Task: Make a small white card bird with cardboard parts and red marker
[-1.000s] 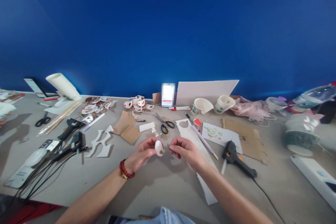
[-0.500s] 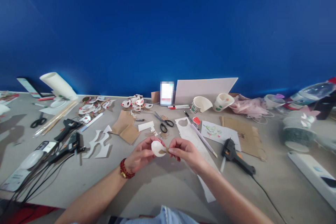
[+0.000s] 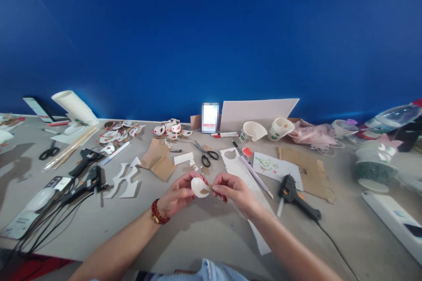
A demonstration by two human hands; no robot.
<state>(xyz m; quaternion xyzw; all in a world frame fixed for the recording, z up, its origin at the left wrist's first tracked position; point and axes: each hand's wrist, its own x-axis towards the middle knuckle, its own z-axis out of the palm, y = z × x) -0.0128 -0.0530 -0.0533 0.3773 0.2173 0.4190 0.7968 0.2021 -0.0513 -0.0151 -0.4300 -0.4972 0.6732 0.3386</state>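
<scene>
My left hand [image 3: 178, 195], with a red bead bracelet at the wrist, pinches a small curved white paper piece [image 3: 198, 187] above the grey table [image 3: 204, 232]. My right hand [image 3: 235, 192] pinches a tiny brown bit [image 3: 208, 189] that touches the white piece's right edge. Both hands meet at the table's middle, fingers closed. Black-handled scissors [image 3: 207, 156] lie just beyond them, and brown card pieces [image 3: 158, 159] lie to the far left of the hands.
A black glue gun [image 3: 296, 202] with its cord lies right of my hands; two more glue guns [image 3: 86, 171] and cables lie left. Cut paper cups [image 3: 265, 130], a white board [image 3: 257, 114], a drawing [image 3: 275, 167], several white-and-red paper cutouts [image 3: 121, 134] and a white roll [image 3: 75, 107] line the back.
The white piece has turned in my left hand, its hollow side now showing. My right fingers have closed the gap and press the brown bit against it.
</scene>
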